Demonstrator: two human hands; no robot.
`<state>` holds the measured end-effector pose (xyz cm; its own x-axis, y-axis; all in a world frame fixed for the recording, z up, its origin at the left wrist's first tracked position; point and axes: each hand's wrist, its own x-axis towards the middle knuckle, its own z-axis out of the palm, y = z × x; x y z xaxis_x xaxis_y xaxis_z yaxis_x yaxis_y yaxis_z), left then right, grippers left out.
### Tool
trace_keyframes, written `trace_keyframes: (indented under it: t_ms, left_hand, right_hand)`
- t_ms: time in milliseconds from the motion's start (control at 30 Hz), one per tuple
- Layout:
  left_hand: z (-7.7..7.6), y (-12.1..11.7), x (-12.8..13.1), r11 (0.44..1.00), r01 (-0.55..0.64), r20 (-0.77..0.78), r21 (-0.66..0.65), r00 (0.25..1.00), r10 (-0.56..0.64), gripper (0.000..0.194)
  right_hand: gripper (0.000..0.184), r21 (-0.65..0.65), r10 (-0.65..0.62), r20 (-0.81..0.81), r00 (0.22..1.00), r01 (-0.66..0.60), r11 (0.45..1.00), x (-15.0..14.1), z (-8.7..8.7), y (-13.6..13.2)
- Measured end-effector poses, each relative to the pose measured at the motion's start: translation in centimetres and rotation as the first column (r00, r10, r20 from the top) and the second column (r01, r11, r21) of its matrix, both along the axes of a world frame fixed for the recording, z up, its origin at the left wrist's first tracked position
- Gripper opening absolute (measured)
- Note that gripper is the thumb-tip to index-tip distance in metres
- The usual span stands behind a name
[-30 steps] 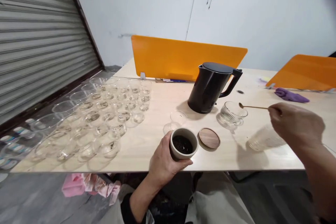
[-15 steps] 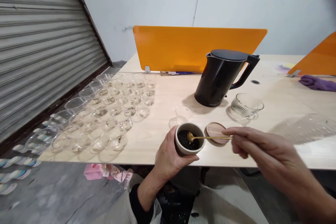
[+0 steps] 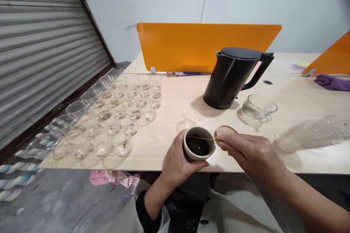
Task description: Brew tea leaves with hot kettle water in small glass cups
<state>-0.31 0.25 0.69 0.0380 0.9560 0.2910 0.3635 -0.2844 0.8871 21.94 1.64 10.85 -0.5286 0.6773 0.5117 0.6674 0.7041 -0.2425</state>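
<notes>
My left hand (image 3: pixel 179 156) is wrapped round a pale ceramic cup (image 3: pixel 198 155), tilted slightly toward me near the table's front edge. Dark loose leaves, looking like tea, lie inside the cup. Between thumb and fingers, my right hand (image 3: pixel 251 149) pinches a thin gold spoon (image 3: pixel 207 138); its bowl end is down in the cup against the far left inner wall. A round wooden lid (image 3: pixel 225 130) lies just behind my right fingers, partly covered by them. A single clear plastic cup (image 3: pixel 193 114) with a few dark specks in it stands behind the ceramic cup.
Many clear plastic cups (image 3: pixel 109 116) with dark bits at the bottom crowd the table's left side. A black kettle (image 3: pixel 231 80), a ribbed glass cup (image 3: pixel 258 107) and a stack of clear cups lying down (image 3: pixel 311 134) are to the right. An orange divider (image 3: pixel 202 47) stands behind.
My right hand came from the right, above the glass cup, with the spoon and put its bowl into the ceramic cup. It then moved further left and the spoon sank deeper. The view shifted.
</notes>
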Motion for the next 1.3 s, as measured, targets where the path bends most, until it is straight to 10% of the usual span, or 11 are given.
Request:
trace_keyframes:
  t_ms: [633, 1067, 1300]
  left_hand:
    - [-0.1, 0.0, -0.1, 1.0, 0.005, -0.021, 0.028, 1.0, -0.004, 0.101]
    - [0.0, 0.0, -0.1, 1.0, 0.005, -0.016, 0.004, 1.0, -0.005, 0.101]
    - [0.1, 0.0, -0.2, 1.0, 0.016, 0.015, 0.007, 1.0, -0.016, 0.1]
  right_hand:
    - [0.04, -0.478, -0.096, -0.094, 0.991, 0.039, 0.878, 0.0, 2.7, -0.6]
    - [0.043, -0.484, -0.073, -0.099, 0.992, 0.017, 0.875, -0.3, 2.7, -0.5]
    - [0.045, -0.584, -0.281, -0.232, 0.931, 0.098, 0.806, 1.4, 2.4, 0.5]
